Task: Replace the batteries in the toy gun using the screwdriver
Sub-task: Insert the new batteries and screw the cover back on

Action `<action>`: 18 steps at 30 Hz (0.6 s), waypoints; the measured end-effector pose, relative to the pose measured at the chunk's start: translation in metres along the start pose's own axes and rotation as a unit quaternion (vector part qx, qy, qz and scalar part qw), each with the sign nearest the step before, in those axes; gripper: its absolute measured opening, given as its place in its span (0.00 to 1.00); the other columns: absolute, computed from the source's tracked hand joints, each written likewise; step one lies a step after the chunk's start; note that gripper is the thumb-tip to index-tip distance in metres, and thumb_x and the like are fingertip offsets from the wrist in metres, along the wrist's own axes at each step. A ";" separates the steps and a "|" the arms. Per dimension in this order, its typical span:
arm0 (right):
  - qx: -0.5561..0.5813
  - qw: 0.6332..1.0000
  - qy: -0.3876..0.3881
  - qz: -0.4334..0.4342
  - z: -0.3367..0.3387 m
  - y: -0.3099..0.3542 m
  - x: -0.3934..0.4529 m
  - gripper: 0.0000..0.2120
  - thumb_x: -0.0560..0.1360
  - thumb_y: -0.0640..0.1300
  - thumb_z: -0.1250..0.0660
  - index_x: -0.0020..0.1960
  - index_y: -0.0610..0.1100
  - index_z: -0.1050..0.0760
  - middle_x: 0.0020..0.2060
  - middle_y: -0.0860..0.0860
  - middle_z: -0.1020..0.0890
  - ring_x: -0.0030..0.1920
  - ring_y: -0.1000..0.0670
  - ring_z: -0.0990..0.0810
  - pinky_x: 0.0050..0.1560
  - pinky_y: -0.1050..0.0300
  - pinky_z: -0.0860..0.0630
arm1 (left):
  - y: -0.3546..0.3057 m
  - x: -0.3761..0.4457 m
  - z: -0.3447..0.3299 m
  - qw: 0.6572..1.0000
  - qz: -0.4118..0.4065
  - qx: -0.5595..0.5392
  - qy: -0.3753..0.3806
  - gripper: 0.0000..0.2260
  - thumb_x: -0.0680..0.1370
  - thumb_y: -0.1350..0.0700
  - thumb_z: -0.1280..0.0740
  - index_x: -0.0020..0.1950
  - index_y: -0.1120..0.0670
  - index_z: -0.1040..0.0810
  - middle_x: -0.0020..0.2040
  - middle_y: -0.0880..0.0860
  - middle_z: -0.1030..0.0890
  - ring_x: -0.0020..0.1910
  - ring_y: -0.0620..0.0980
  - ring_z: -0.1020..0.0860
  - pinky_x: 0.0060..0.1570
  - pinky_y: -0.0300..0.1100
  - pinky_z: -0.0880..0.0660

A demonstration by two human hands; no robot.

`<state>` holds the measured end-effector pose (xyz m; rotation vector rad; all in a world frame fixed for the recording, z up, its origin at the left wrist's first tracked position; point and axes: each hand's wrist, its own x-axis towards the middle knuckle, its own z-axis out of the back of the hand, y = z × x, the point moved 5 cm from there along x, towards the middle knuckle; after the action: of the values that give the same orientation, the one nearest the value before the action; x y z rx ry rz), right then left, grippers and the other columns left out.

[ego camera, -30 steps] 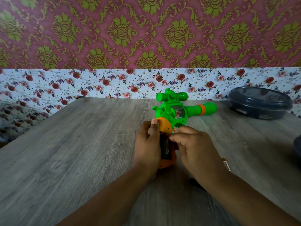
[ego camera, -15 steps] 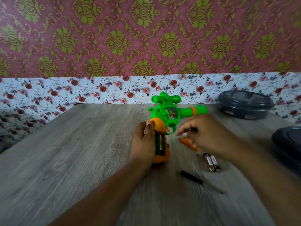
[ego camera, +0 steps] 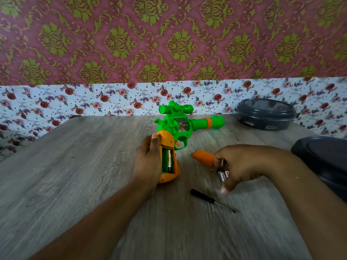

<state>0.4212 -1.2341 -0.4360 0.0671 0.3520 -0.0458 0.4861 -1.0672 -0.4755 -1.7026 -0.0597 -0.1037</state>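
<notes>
A green toy gun (ego camera: 180, 126) with an orange grip lies on the grey wooden table (ego camera: 75, 175), barrel pointing right. My left hand (ego camera: 148, 162) holds the grip from the left. The battery compartment (ego camera: 167, 160) is uncovered, with a battery inside. My right hand (ego camera: 242, 164) pinches the orange compartment cover (ego camera: 203, 157) just above the table, right of the grip. Two loose batteries (ego camera: 223, 174) lie under that hand's fingers. A small black-handled screwdriver (ego camera: 210, 200) lies on the table nearer to me.
A dark round lidded container (ego camera: 265, 116) stands at the back right by the floral wall. Another dark container (ego camera: 326, 158) sits at the right edge, close behind my right forearm.
My right hand has pulled the orange cover off the grip and carried it right and down toward the loose batteries. My left hand has stayed on the grip.
</notes>
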 end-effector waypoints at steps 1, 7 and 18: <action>-0.002 1.000 0.001 -0.003 -0.001 0.000 0.002 0.25 0.63 0.53 0.24 0.57 0.45 0.24 0.53 0.49 0.20 0.51 0.49 0.22 0.49 0.57 0.26 | 0.000 0.000 0.000 1.000 -0.001 0.001 -0.001 0.11 0.82 0.49 0.45 0.43 0.47 0.26 0.44 0.65 0.20 0.40 0.63 0.19 0.47 0.65 0.22; 0.006 1.000 -0.013 -0.002 -0.003 -0.003 0.007 0.22 0.62 0.53 0.23 0.52 0.45 0.22 0.44 0.49 0.20 0.44 0.50 0.22 0.37 0.59 0.30 | 0.001 0.001 0.000 1.000 0.000 0.000 -0.003 0.12 0.81 0.48 0.45 0.42 0.46 0.26 0.45 0.65 0.20 0.41 0.65 0.19 0.47 0.65 0.22; 0.176 0.927 -0.302 0.134 0.027 0.022 0.003 0.27 0.66 0.48 0.26 0.64 0.48 0.28 0.49 0.53 0.21 0.46 0.57 0.26 0.43 0.66 0.31 | 0.007 0.006 0.003 1.000 -0.012 0.006 0.018 0.12 0.82 0.49 0.47 0.44 0.47 0.27 0.41 0.60 0.18 0.31 0.53 0.19 0.31 0.44 0.21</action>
<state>0.4347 -1.2147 -0.4105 0.4469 -0.2906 0.1420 0.4929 -1.0656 -0.4819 -1.6875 -0.0545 -0.1516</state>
